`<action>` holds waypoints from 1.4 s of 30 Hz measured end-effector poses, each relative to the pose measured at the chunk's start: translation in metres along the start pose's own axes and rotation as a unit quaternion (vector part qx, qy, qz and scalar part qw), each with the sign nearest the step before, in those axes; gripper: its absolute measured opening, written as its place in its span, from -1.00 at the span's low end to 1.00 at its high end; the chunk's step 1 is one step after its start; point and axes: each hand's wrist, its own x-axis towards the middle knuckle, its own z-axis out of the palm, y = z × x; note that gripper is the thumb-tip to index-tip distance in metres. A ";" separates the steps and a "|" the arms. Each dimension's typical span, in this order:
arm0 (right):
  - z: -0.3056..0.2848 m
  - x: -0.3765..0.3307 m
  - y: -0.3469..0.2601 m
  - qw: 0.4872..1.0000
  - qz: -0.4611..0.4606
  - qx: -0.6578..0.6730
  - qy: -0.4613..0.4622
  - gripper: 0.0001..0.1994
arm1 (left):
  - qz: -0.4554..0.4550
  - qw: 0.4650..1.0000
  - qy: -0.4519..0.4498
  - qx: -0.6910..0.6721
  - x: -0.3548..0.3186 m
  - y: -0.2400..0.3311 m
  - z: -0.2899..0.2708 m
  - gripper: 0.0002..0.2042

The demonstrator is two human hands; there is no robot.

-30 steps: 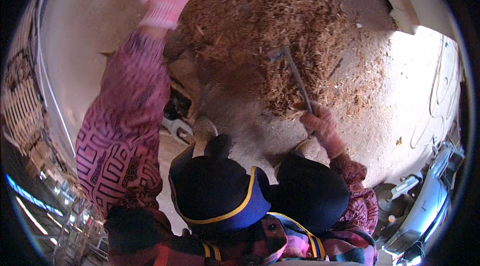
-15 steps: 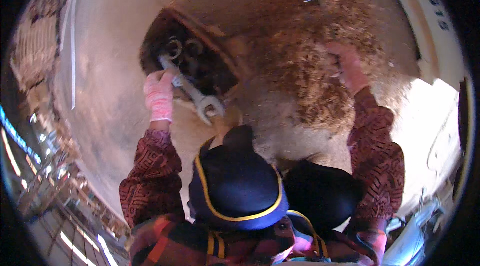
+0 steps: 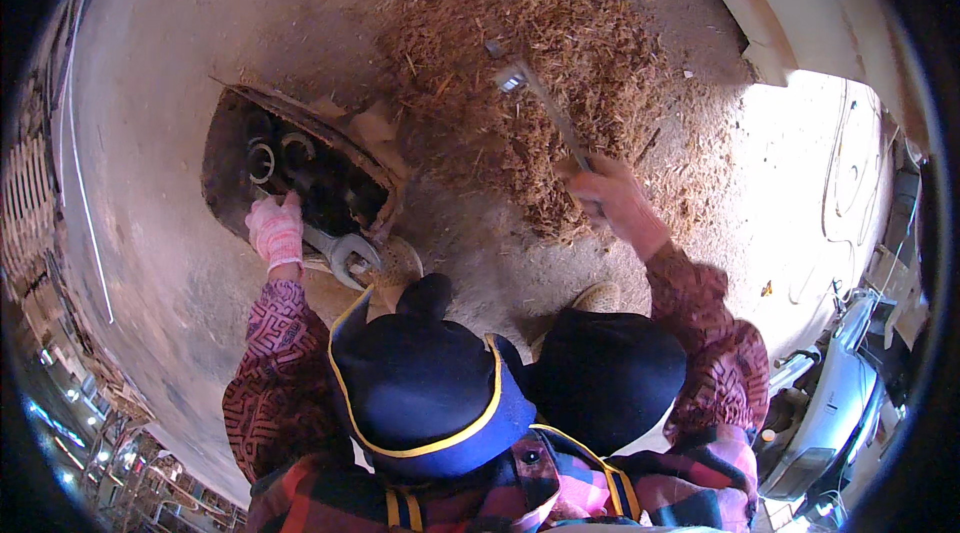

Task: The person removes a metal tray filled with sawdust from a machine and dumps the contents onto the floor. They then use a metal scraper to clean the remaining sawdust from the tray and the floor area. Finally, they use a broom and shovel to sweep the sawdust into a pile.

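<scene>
My left hand (image 3: 275,230), in a pinkish knit glove, is closed round a large open-end wrench (image 3: 352,255). The wrench lies across the near edge of a dark open box (image 3: 228,203), its jaw pointing toward my shoe. Pale metal rings (image 3: 261,162) show inside the box; its other contents are too dark to make out. Further right, my right hand (image 3: 622,205), gloved alike, grips a slim metal tool (image 3: 553,111) with a short shiny head. The tool slants up and left over brown shavings; its exact kind cannot be told.
Brown wood-like shavings (image 3: 600,43) are heaped on the floor ahead and to the right. A cream panel (image 3: 830,23) curves along the far right. Thin cables (image 3: 832,193) lie on the bright floor. My dark-clad knees (image 3: 420,383) and tan shoes (image 3: 598,298) are close below.
The view has shifted, so the box sits further left and lower. My left hand has drawn the wrench closer to the box's near edge. The tool in my right hand now shows clearly.
</scene>
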 end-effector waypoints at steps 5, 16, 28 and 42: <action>0.051 0.048 -0.079 0.987 -0.092 -0.115 -0.061 -0.71 | 0.003 0.999 -0.053 0.014 -0.016 0.008 -0.012 -0.53; -0.009 -0.004 0.023 0.980 0.093 -0.154 -0.085 -0.88 | 0.106 0.990 0.022 0.088 -0.023 -0.005 -0.008 -0.54; -0.069 -0.162 0.084 0.985 0.121 0.126 0.010 -0.55 | 0.163 0.982 0.039 -0.089 -0.035 -0.031 -0.008 -0.62; -0.020 -0.079 0.188 0.911 -0.355 -0.094 0.187 -0.84 | 0.288 0.898 0.203 -0.263 -0.069 0.024 -0.062 -0.64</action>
